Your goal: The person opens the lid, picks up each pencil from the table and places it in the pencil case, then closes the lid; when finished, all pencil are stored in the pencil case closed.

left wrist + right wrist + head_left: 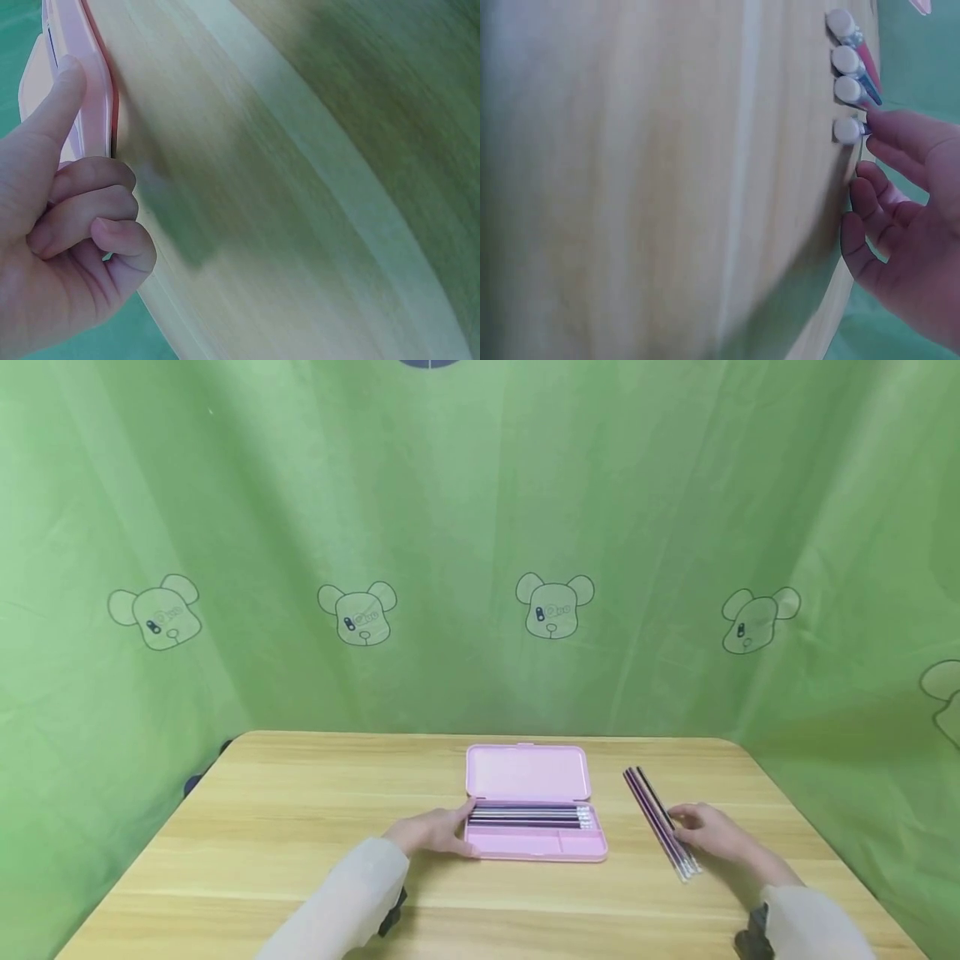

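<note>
Left hand (435, 831) and right hand (708, 837) were well apart: my left clamped the left end of the case (517, 842), and my right had its fingertips at the loose pencils (652, 814), though I couldn't tell whether it pinched one. Green curtain (450, 510) hung behind and beside the table (315, 802). On it lay the case, pink, its lid (528, 772) open towards the back, with more pencils (525, 816) lined along its rear half. Four loose ones slanted to its right, their white ends (847, 90) nearest me
</note>
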A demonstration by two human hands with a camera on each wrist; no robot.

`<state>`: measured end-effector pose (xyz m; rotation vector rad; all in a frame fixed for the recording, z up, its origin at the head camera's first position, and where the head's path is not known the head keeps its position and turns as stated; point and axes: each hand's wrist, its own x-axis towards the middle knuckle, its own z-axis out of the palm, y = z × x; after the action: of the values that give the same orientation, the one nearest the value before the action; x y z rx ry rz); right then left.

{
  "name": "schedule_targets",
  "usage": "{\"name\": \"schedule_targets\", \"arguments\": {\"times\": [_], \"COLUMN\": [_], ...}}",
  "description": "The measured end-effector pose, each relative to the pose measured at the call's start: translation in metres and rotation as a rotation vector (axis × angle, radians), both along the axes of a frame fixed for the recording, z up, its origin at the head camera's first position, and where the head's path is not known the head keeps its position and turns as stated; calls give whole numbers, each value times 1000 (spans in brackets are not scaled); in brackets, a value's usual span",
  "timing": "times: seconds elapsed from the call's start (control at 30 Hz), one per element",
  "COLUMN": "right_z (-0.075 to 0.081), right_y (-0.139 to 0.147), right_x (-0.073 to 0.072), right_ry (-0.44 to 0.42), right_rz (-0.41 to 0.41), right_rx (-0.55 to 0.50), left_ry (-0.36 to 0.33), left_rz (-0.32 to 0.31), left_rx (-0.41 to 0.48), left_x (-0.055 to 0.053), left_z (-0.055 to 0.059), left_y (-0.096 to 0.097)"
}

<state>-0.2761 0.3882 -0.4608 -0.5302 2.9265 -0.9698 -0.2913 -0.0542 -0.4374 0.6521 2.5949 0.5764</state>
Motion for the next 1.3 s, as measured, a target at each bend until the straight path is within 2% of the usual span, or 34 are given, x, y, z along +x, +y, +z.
{"name": "schedule_targets", "arguments": {"times": [0.17, 0.4, 0.57, 0.73, 0.87, 1.0, 1.17, 1.3], "right_z": [0, 5, 3, 6, 10, 16, 25, 29], "right_y": [-1, -4, -4, -2, -1, -9, -37, -64], "right_x": [-1, -2, -5, -8, -7, -5, -8, -11], "right_ry": [7, -38, -45, -13, 57, 114, 194, 216], "right_rz": [-41, -203, -227, -268, -255, -197, -127, -52], "right_rx": [41, 98, 102, 107, 108, 79, 30, -3], "left_ry": [-2, -3, -1, 9, 5, 3, 14, 12], "left_rz": [8, 11, 9, 2, 0, 2, 8, 11], "left_rx": [0, -3, -2, -1, 1, 13, 29, 21], "left_x": [2, 2, 0, -3, 0, 5, 3, 0], "left_z": [-1, 0, -1, 2, 0, -5, -5, -4], "left_y": [0, 2, 1, 2, 3, 2, 1, 0]}}
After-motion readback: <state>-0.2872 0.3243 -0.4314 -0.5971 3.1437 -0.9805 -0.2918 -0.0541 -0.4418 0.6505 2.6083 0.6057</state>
